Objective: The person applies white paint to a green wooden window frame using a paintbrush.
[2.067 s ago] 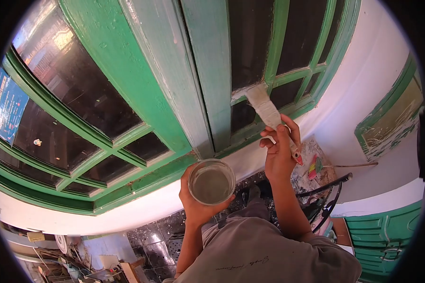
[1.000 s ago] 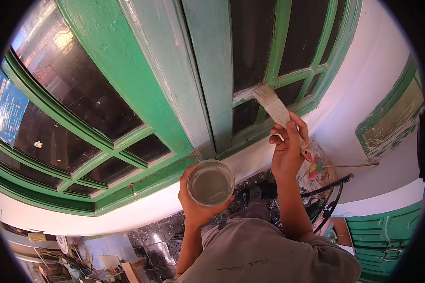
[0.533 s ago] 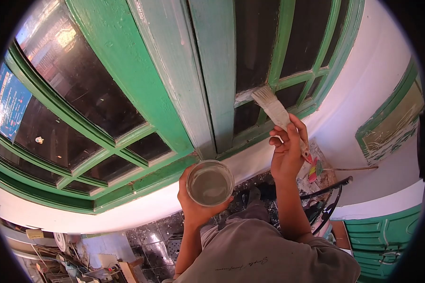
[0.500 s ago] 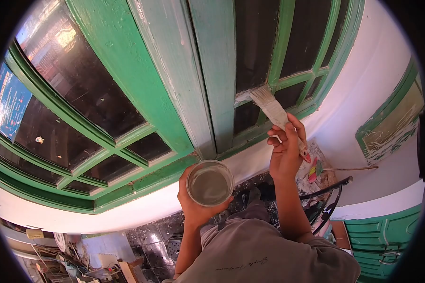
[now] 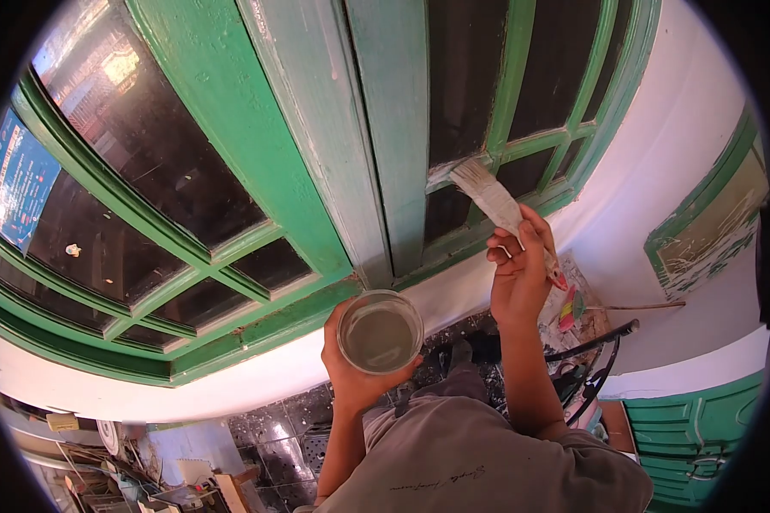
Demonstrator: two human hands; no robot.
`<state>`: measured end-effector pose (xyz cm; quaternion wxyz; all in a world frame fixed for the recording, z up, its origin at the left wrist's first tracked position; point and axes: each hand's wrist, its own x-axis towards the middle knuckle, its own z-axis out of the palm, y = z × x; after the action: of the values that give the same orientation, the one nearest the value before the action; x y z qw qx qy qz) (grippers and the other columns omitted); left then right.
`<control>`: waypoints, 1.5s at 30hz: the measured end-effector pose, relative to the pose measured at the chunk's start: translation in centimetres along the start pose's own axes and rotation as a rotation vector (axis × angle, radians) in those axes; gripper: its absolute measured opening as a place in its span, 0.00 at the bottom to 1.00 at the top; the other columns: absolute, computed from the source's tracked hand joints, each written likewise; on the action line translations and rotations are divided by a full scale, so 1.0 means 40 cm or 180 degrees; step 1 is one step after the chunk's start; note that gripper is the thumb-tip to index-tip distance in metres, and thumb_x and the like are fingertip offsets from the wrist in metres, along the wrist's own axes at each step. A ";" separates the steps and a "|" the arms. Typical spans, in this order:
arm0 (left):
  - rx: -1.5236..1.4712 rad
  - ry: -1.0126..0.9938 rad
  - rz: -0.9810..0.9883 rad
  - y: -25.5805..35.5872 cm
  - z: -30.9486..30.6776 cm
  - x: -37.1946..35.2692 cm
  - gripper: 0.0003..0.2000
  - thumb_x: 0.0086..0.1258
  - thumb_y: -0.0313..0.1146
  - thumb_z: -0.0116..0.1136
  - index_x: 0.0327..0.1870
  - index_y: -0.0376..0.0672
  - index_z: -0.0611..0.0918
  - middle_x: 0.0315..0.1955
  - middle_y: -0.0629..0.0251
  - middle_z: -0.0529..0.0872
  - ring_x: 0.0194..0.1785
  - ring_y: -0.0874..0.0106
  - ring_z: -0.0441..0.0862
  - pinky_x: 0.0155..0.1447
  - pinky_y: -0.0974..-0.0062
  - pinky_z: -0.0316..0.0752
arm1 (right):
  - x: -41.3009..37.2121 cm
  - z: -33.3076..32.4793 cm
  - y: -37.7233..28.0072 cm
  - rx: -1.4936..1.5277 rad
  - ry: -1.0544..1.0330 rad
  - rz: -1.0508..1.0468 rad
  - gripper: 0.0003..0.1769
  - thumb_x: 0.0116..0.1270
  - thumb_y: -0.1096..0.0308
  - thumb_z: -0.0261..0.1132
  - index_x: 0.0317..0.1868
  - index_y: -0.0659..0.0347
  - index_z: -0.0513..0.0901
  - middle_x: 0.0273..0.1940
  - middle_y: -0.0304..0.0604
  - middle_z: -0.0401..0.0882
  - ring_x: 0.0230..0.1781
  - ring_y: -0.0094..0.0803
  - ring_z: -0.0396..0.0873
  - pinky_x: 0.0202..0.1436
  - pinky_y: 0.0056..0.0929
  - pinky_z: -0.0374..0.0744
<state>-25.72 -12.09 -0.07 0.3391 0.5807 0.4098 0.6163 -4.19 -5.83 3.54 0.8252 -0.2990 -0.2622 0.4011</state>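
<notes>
My left hand (image 5: pixel 351 376) is wrapped round a clear round container (image 5: pixel 381 332) with greyish liquid inside, held below the window frame. My right hand (image 5: pixel 522 265) grips a paintbrush (image 5: pixel 498 201) by its handle. The bristle tips touch or nearly touch a crossbar (image 5: pixel 453 171) of the right window, near its left end. Around that crossbar the wood looks pale and whitish, while the bars (image 5: pixel 535 145) to the right are greener. Dark glass panes lie above and below the bristles.
A green window frame (image 5: pixel 231 120) with a blue poster (image 5: pixel 17 184) is at left. Piled clutter (image 5: pixel 162 487) lies bottom left. At right are a black curved bar (image 5: pixel 595 342), a thin stick (image 5: pixel 637 306) and a green door (image 5: pixel 693 436). Dark tiles (image 5: pixel 274 445) show below.
The brush has shifted slightly left along the crossbar, and my right hand has tilted a little with it. The container in my left hand has barely moved.
</notes>
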 end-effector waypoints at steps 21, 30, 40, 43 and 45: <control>-0.0038 0.0001 -0.0066 0.003 0.002 -0.001 0.47 0.39 0.32 0.87 0.66 0.38 0.73 0.53 0.58 0.87 0.57 0.67 0.85 0.63 0.66 0.80 | 0.052 -0.060 -0.015 0.0019 -0.1039 0.0151 0.16 0.73 0.71 0.63 0.57 0.74 0.81 0.37 0.52 0.87 0.30 0.34 0.85 0.33 0.29 0.83; 0.0097 0.0038 -0.0040 0.002 0.004 -0.004 0.48 0.38 0.33 0.88 0.66 0.38 0.73 0.53 0.58 0.87 0.57 0.67 0.85 0.63 0.66 0.80 | 0.065 -0.039 -0.034 -0.0849 -0.1240 -0.0269 0.15 0.73 0.73 0.66 0.56 0.73 0.83 0.37 0.51 0.87 0.31 0.29 0.85 0.34 0.27 0.83; 0.0095 0.0022 -0.0007 -0.007 0.007 -0.006 0.48 0.38 0.33 0.88 0.66 0.38 0.73 0.53 0.58 0.87 0.57 0.66 0.86 0.63 0.66 0.80 | 0.074 -0.058 -0.066 -0.2102 -0.1744 -0.1284 0.18 0.69 0.77 0.70 0.58 0.70 0.85 0.44 0.46 0.88 0.38 0.23 0.84 0.42 0.20 0.80; 0.0069 0.0062 0.0039 -0.016 0.003 -0.008 0.48 0.38 0.33 0.88 0.67 0.37 0.73 0.54 0.57 0.87 0.58 0.66 0.85 0.63 0.66 0.80 | 0.091 -0.082 -0.068 -0.2301 -0.1359 -0.1332 0.18 0.68 0.77 0.71 0.58 0.69 0.85 0.43 0.45 0.88 0.38 0.21 0.83 0.42 0.19 0.79; 0.0093 0.0017 0.0027 -0.007 0.003 -0.005 0.48 0.38 0.33 0.88 0.67 0.37 0.73 0.54 0.57 0.87 0.58 0.66 0.85 0.63 0.65 0.80 | 0.101 -0.096 -0.076 -0.2357 -0.1061 -0.1412 0.18 0.68 0.76 0.71 0.58 0.69 0.85 0.42 0.44 0.88 0.37 0.21 0.82 0.41 0.19 0.79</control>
<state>-25.59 -12.14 -0.42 0.3269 0.5857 0.4171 0.6133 2.09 -5.12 3.82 0.6754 -0.4416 -0.5746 0.1369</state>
